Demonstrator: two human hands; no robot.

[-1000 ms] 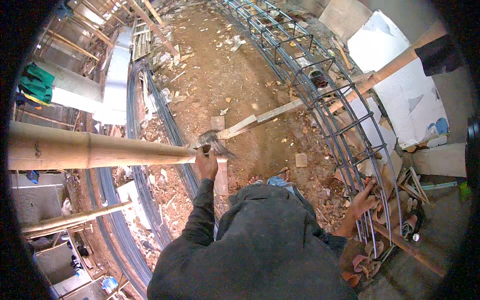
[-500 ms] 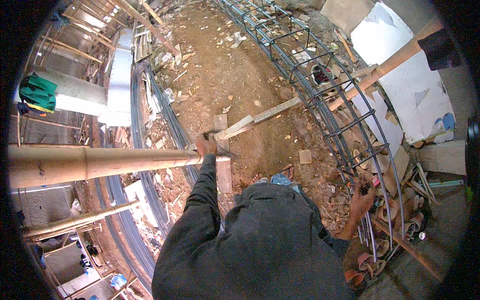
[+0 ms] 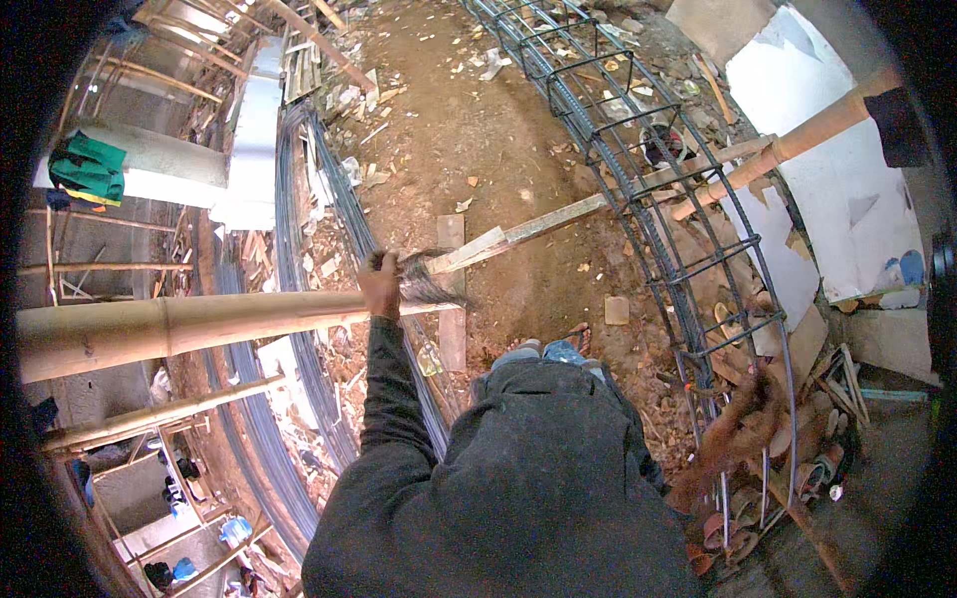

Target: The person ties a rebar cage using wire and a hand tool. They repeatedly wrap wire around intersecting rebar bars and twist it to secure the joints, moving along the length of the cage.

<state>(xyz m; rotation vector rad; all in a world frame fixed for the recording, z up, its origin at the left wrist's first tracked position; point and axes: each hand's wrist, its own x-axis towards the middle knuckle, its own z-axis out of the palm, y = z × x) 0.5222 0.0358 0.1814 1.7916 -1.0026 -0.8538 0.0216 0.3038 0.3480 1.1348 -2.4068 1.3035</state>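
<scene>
My left hand (image 3: pixel 381 287) is closed around a bundle of thin dark tie wire (image 3: pixel 433 283), whose loose ends fan out to the right. It is at the end of a thick bamboo pole (image 3: pixel 239 317). My right hand (image 3: pixel 736 431), smeared by motion, is beside the near end of a long rebar cage (image 3: pixel 653 224); its fingers and anything in them cannot be made out. The cage has dark long bars tied through square stirrups. A small orange thing (image 3: pixel 688 388) shows on the bars just left of that hand. A wooden batten (image 3: pixel 553 219) runs beneath the cage.
Bundles of long steel bars (image 3: pixel 349 204) lie along the left. Another bamboo pole (image 3: pixel 788 149) slopes at the right, near white sheets (image 3: pixel 797 75). Sandals (image 3: pixel 823 466) and wood scraps lie at the lower right. Green cloth (image 3: pixel 90 166) hangs at far left.
My left hand has shifted left with the tie wire, which now shows more fully. My right hand has moved slightly down and blurred. The view has shifted a little.
</scene>
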